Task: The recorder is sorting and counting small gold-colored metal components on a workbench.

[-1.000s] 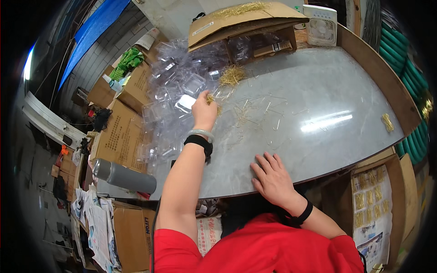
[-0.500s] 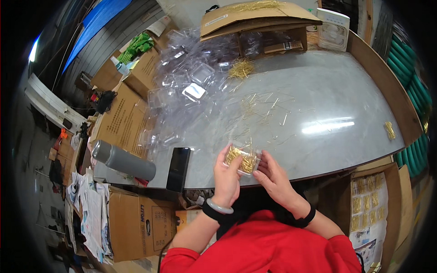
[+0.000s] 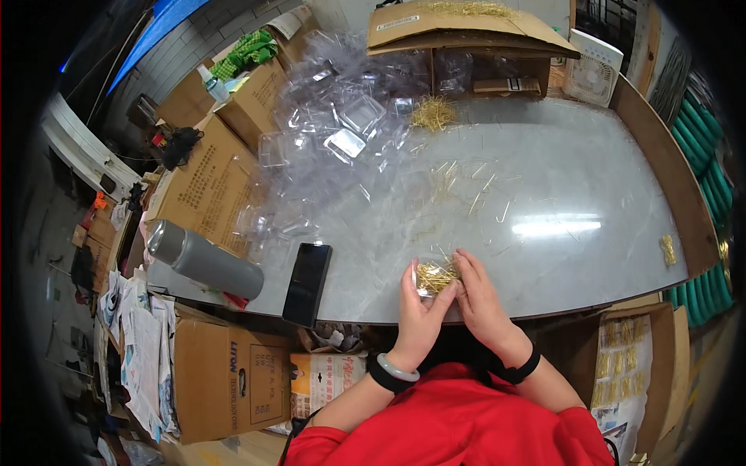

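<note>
Near the table's front edge, a small clear plastic box (image 3: 424,293) filled with thin gold metal hooks (image 3: 436,276) sits between my two hands. My left hand (image 3: 420,317) is wrapped round its left side, with the thumb reaching across the near side. My right hand (image 3: 482,301) presses its fingers along the right side of the same box, partly hiding it. Loose gold hooks (image 3: 478,190) lie scattered on the table beyond my hands. A denser heap of gold hooks (image 3: 434,115) is farther back.
Many empty clear plastic boxes (image 3: 342,144) pile up at the back left. A black phone (image 3: 308,284) and a grey bottle (image 3: 206,260) lie to my left. A cardboard shelf (image 3: 474,35) and a white fan (image 3: 592,68) stand behind. Bundled hooks (image 3: 622,361) fill a carton at right.
The box and both hands have shifted a little to the right. My left thumb has come off the hooks to the near side, and my right fingers have closed in against the box.
</note>
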A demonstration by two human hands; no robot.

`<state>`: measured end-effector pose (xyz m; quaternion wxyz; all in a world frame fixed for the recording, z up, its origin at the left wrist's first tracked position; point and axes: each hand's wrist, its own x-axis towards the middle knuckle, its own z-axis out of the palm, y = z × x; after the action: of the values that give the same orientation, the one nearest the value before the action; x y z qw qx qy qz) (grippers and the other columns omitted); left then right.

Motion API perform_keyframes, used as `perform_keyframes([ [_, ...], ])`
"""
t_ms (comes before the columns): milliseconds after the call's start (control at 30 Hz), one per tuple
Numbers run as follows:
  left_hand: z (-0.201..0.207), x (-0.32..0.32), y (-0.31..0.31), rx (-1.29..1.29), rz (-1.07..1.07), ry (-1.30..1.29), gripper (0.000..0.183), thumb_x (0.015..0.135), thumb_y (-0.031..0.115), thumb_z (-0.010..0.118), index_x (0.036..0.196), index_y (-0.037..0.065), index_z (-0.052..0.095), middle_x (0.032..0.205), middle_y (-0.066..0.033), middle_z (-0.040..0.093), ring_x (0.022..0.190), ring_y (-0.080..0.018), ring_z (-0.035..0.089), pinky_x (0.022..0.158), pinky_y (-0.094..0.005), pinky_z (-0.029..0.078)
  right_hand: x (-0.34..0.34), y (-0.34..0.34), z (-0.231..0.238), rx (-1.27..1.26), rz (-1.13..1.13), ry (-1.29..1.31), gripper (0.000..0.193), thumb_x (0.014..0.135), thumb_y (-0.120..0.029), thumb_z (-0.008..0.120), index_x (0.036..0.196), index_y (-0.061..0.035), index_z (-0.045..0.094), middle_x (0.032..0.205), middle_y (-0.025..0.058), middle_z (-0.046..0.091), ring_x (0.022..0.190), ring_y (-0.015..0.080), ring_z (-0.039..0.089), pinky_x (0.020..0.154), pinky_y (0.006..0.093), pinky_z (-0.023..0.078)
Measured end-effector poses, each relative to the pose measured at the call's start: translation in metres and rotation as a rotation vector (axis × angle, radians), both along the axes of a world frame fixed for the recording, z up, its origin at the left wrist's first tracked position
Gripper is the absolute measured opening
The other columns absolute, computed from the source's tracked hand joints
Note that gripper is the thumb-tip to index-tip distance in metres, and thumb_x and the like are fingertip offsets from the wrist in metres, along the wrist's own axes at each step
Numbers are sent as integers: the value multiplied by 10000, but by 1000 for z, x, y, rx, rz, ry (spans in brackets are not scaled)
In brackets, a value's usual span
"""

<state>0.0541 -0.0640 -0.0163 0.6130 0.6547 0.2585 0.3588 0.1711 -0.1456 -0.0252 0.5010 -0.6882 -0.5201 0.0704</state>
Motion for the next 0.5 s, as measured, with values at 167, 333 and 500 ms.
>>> perform_keyframes([
  [167,9,-37,22,798,1,569,923,885,381,778,1512,-65,269,1527,-322,268,1398,-454,336,1182,-512,285,-3,0,12,-110,20,-106,461,977,-57,597,1407,38,462,1437,275,464,1306,444,493,1080,468,443],
  [333,-1,-46,36,891,-65,505,944,918,399,727,1568,-46,205,1601,-303,212,1479,-485,237,1206,-560,229,-12,1,24,-149,0,-327,440,950,-72,633,1370,3,521,1442,223,491,1341,405,483,1127,501,390],
  [500,0,-45,33,954,-106,558,796,936,372,695,1527,-32,347,1596,-256,286,1494,-475,233,1194,-600,235,-11,-1,27,-142,38,-433,395,932,-84,664,1315,-27,583,1356,177,574,1320,392,504,1106,482,400],
])
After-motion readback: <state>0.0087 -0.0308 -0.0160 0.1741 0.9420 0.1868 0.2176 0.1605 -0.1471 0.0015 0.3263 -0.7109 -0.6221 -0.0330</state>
